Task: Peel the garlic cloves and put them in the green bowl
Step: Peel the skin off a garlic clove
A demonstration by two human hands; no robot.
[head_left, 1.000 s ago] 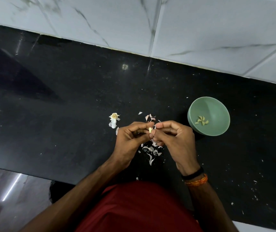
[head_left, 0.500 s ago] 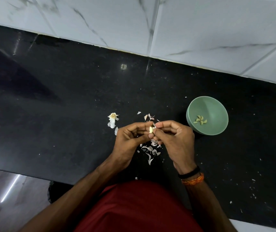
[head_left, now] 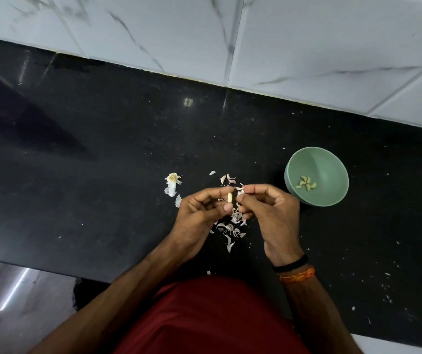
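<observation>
My left hand (head_left: pixel 199 215) pinches a pale yellow garlic clove (head_left: pixel 229 197) between thumb and forefinger above the black counter (head_left: pixel 77 175). My right hand (head_left: pixel 271 213) is just right of it, a small gap apart, its thumb and forefinger pinching a bit of whitish skin (head_left: pixel 240 192). The green bowl (head_left: pixel 332 162) stands to the right of my right hand and holds several peeled cloves (head_left: pixel 306 183).
Loose garlic skins (head_left: pixel 230 229) lie scattered under and between my hands. A garlic root stub with skin (head_left: pixel 172 183) lies left of them. The marble-tiled wall (head_left: pixel 230 34) runs along the back. The counter's front edge is near my red shirt (head_left: pixel 204 318).
My hands have drawn slightly apart; the clove stays with the left hand and a piece of skin has come away in the right fingers.
</observation>
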